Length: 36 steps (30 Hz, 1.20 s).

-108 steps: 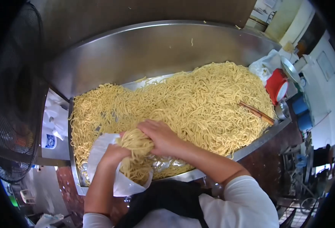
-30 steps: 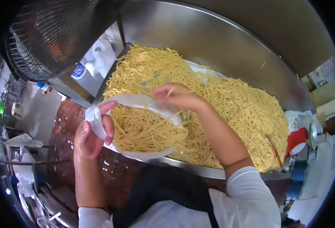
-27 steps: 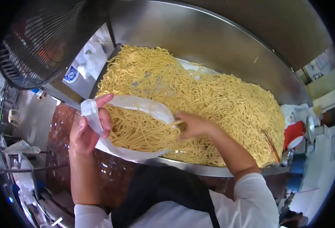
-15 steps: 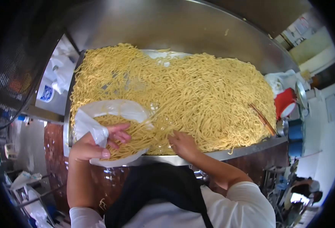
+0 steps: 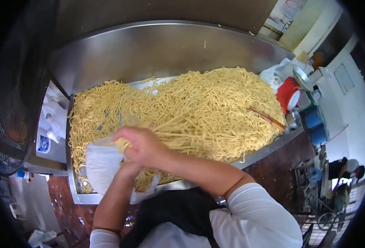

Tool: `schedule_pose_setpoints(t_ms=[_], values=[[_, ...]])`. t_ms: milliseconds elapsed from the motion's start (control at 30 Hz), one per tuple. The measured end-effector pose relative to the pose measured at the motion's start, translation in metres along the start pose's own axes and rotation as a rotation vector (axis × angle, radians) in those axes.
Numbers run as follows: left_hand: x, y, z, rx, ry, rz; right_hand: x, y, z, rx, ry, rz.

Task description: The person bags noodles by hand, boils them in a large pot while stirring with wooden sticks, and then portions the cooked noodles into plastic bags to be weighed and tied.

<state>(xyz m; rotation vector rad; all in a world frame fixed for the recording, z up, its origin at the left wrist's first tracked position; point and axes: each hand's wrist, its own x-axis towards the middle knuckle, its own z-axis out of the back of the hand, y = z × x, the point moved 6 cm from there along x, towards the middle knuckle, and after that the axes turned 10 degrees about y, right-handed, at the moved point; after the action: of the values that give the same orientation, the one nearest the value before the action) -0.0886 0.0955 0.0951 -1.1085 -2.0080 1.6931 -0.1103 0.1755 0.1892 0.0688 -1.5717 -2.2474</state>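
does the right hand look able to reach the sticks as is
Probably yes, though the right hand seems to grip some noodles; the sticks lie uncovered, with only loose noodles between.

No wording, brand or number readable from where I stand. White tub (image 5: pixel 40 134) left of steel tray (image 5: pixel 87 199): blue-and-white label (image 5: pixel 44 144), any lettering too small to make out. Red dial scale (image 5: pixel 286 91) beside tray's right end: round white dial face (image 5: pixel 294 100) in view, any figures too faint. Paper sheet (image 5: pixel 290 8) at upper right: reddish print, words blurred. Grey panel (image 5: pixel 344 78) on right-hand wall: any writing indistinct.
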Motion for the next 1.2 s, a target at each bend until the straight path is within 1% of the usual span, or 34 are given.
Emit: schedule_pose_setpoints(t_ms=[67, 100, 133, 167, 200, 233, 267, 300, 333, 367, 400, 433, 467, 500, 533, 567, 600, 633, 667, 700, 733, 767, 800, 833, 867, 900, 933, 967, 1000, 1033, 1067, 1100, 1167, 1200], values=[[0.023, 0.032, 0.007, -0.137, 0.013, -0.06, 0.005, 0.016, -0.017, -0.144, 0.002, 0.302], [0.031, 0.043, 0.011, -0.209, 0.012, -0.093, 0.006, 0.014, -0.012, -0.136, 0.006, 0.299], [0.033, 0.049, 0.013, -0.283, 0.007, -0.125, 0.009, 0.004, 0.0, -0.032, 0.071, 0.162], [0.028, 0.045, 0.014, -0.099, -0.127, 0.019, 0.009, -0.007, 0.011, 0.074, 0.138, 0.024], [0.024, 0.033, 0.016, -0.106, -0.143, 0.028, 0.006, -0.017, 0.026, 0.149, 0.156, -0.078], [0.017, 0.029, 0.021, 0.021, -0.187, 0.189, -0.001, -0.027, 0.039, 0.225, 0.177, -0.179], [0.008, 0.025, 0.028, 0.149, -0.23, 0.353, -0.008, -0.029, 0.053, 0.065, 0.196, -0.131], [0.002, 0.012, 0.033, 0.088, -0.311, 0.281, -0.016, -0.03, 0.065, -0.093, 0.212, -0.075], [-0.011, -0.004, 0.038, 0.088, -0.336, 0.29, -0.029, -0.031, 0.069, -0.154, 0.202, -0.085], [-0.025, -0.027, 0.042, 0.174, -0.36, 0.27, -0.043, -0.032, 0.065, -0.216, 0.191, -0.095], [-0.033, -0.041, 0.048, 0.261, -0.381, 0.251, -0.056, -0.044, 0.051, -0.198, 0.203, -0.084], [-0.035, -0.05, 0.056, 0.304, -0.307, 0.117, -0.072, -0.07, 0.028, -0.394, 0.277, -0.123], [-0.046, -0.053, 0.067, 0.312, -0.323, 0.123, -0.083, -0.092, 0.01, -0.594, 0.345, -0.159], [-0.057, -0.06, 0.071, 0.51, -0.227, 0.109, -0.088, -0.103, -0.002, -0.585, 0.348, -0.146], [-0.067, -0.068, 0.074, 0.704, -0.127, 0.096, -0.09, -0.112, -0.009, -0.646, 0.337, -0.198], [-0.077, -0.078, 0.076, 1.019, -0.068, 0.08, -0.09, -0.122, -0.012, -0.709, 0.329, -0.25], [-0.089, -0.067, 0.098, 1.016, -0.084, 0.089, -0.084, -0.122, -0.013, -0.704, 0.342, -0.238], [-0.106, -0.042, 0.13, 1.151, -0.146, 0.234, -0.073, -0.118, -0.009, -0.772, 0.254, -0.21], [-0.117, -0.028, 0.149, 1.286, -0.206, 0.382, -0.061, -0.113, -0.005, -0.839, 0.16, -0.181], [-0.126, -0.049, 0.136, 1.433, -0.297, 0.519, -0.048, -0.108, -0.008, -0.851, 0.179, -0.152], [-0.129, -0.054, 0.136, 1.434, -0.307, 0.523, -0.037, -0.114, -0.012, -0.848, 0.181, -0.142], [-0.133, -0.053, 0.138, 1.406, -0.32, 0.586, -0.027, -0.122, -0.025, -0.781, 0.268, -0.023], [-0.14, -0.053, 0.14, 1.371, -0.336, 0.653, -0.019, -0.115, -0.035, -0.71, 0.36, 0.098], [-0.142, -0.058, 0.14, 1.23, -0.335, 0.843, -0.016, -0.113, -0.035, -0.703, 0.374, 0.11], [-0.148, -0.05, 0.147, 1.223, -0.347, 0.852, -0.015, -0.127, -0.028, -0.591, 0.445, -0.185], [-0.152, -0.043, 0.158, 1.225, -0.42, 0.686, -0.02, -0.14, -0.021, -0.474, 0.507, -0.479], [-0.152, -0.05, 0.157, 1.219, -0.492, 0.517, -0.028, -0.146, -0.014, -0.478, 0.515, -0.47], [-0.158, -0.049, 0.158, 1.161, -0.545, 0.528, -0.04, -0.151, -0.004, -0.395, 0.48, -0.393], [-0.165, -0.052, 0.156, 1.148, -0.559, 0.522, -0.039, -0.138, 0.003, -0.316, 0.445, -0.317], [-0.168, -0.05, 0.15, 0.995, -0.484, 0.43, -0.033, -0.13, 0.006, -0.329, 0.452, -0.312], [-0.168, -0.053, 0.143, 0.85, -0.401, 0.337, -0.029, -0.124, 0.014, -0.17, 0.298, -0.366], [-0.162, -0.064, 0.137, 0.852, -0.399, 0.325, -0.023, -0.107, 0.021, -0.009, 0.139, -0.415], [-0.128, -0.107, 0.084, 0.96, -0.086, -0.256, 0.007, -0.054, 0.017, 0.055, 0.01, -0.016], [-0.104, -0.102, 0.071, 0.701, -0.123, -0.387, 0.02, -0.03, 0.01, 0.071, 0.013, 0.049]])
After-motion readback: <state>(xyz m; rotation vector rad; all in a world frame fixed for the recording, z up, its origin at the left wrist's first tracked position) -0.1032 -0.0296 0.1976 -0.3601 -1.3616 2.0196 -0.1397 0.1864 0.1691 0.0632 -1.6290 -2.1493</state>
